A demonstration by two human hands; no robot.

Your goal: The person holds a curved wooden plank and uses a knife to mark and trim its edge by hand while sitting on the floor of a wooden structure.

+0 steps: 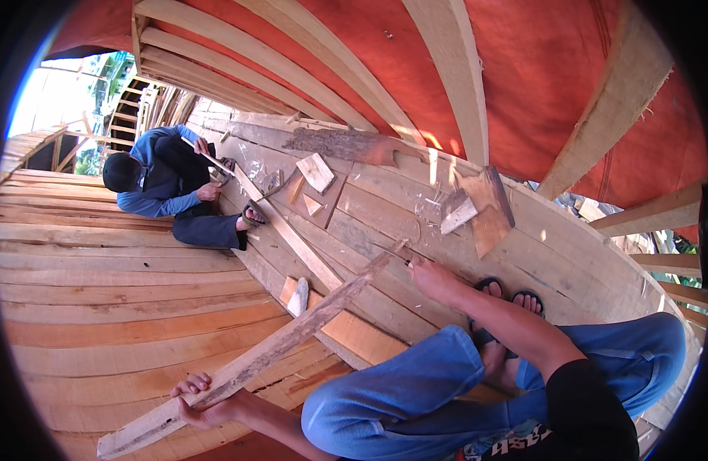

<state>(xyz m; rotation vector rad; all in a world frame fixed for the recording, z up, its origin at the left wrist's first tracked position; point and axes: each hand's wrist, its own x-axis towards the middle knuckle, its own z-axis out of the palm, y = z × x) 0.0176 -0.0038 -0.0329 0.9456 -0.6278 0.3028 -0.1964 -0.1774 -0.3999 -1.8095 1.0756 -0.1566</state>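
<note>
A long, rough-edged wooden plank (292, 330) slants from the lower left up to the middle of the view. My left hand (208, 401) grips its near lower part, with the fingers at one edge and the palm beneath. Close to the plank's far end, my right hand (435, 281) is closed round a slim tool (405, 260) with a dark end and a thin metal part. My fist hides most of that tool, so its exact kind is unclear. The metal part lies near the plank's tip; whether they touch I cannot tell.
A co-worker (166, 184) crouches at the far left, holding a long wooden strip (292, 238). Wood offcuts (315, 172) and a notched board (485, 211) lie on the planked floor (385, 207). Curved ribs (454, 69) rise before red sheeting. My sandalled feet (508, 300) stand near my right forearm.
</note>
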